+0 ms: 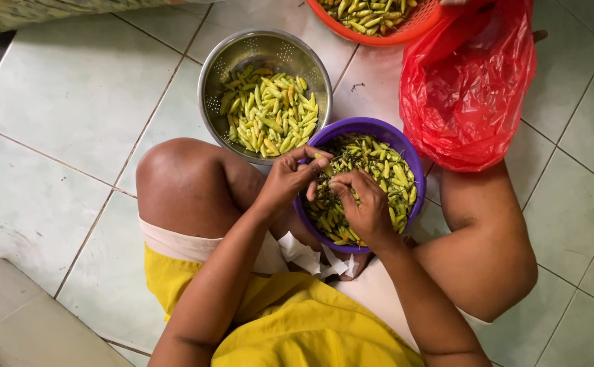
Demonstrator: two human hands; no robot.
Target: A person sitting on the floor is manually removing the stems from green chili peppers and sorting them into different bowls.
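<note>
Purple bowl (pixel 405 153) of small green-yellow chillies sat on the tiled floor (pixel 72 95) between the person's knees, steel colander (pixel 215 68) of cleaned ones just beyond it to the left. Both hands met over the bowl's near-left rim: left hand (pixel 289 182) and right hand (pixel 363 207) about equally close to one chilli (pixel 322 162). Left fingers (pixel 314 158) were pinched shut on it, right fingers (pixel 341 185) closed just below, touching or nearly; its long axis ran roughly rim-to-centre, which end led I couldn't tell.

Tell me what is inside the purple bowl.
The purple bowl holds small green and yellow chillies mixed with dark stems. The left hand and right hand cover part of the heap; the bowl's bottom is hidden.
</note>
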